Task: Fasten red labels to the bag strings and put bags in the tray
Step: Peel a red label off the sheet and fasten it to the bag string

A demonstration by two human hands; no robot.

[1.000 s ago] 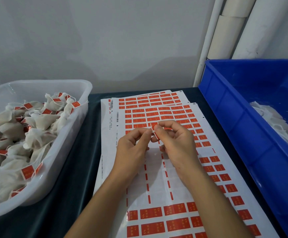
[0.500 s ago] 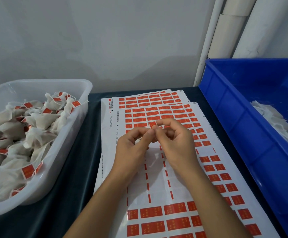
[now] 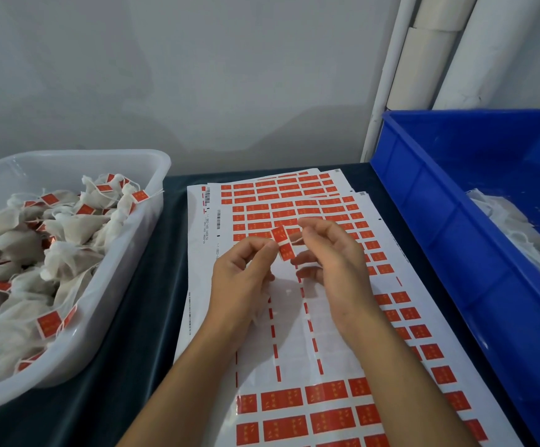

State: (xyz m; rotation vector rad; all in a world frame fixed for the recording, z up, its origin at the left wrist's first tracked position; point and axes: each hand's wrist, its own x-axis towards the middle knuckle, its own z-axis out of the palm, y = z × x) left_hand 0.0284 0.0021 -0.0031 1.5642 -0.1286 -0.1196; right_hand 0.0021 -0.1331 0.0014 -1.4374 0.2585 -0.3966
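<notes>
My left hand (image 3: 242, 272) pinches a red label (image 3: 283, 244) above the label sheets (image 3: 294, 333); my right hand (image 3: 333, 256) is loosely curled beside it, holding nothing I can see.

We are counting two hands, two containers.
We are seeing one clear tray (image 3: 152, 201), one blue bin (image 3: 439, 253), one loose red label (image 3: 283, 243).
</notes>
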